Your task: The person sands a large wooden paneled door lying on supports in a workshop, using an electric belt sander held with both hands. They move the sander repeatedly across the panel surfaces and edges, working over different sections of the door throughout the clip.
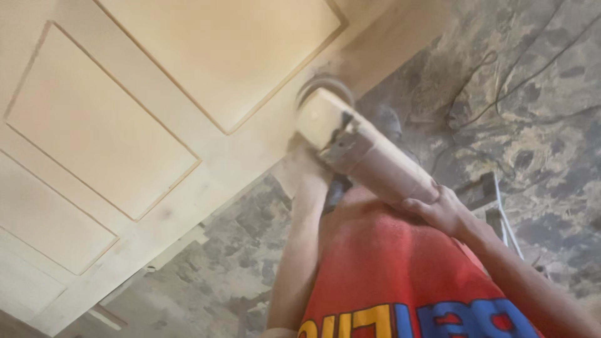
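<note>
Both hands grip a dust-coated angle grinder point(357, 147), right hand point(441, 209) on its body, left hand point(307, 166) near the head, its disc at the panelled wooden door point(125, 138) edge, whose panels already look smooth.

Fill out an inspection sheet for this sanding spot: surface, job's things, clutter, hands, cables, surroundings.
Surface: pale wooden panelled door lying flat, dusty.
Job's things: dust-coated power sander, its round head at the door's edge.
Clutter: nothing seen on the door; a wooden strip below its edge.
Hands: right hand grips the sander's rear; left hand sits near the head, largely hidden behind the tool.
Cables: dark cords trail across the floor.
Surroundings: mottled, stained floor; red shirt.
</note>
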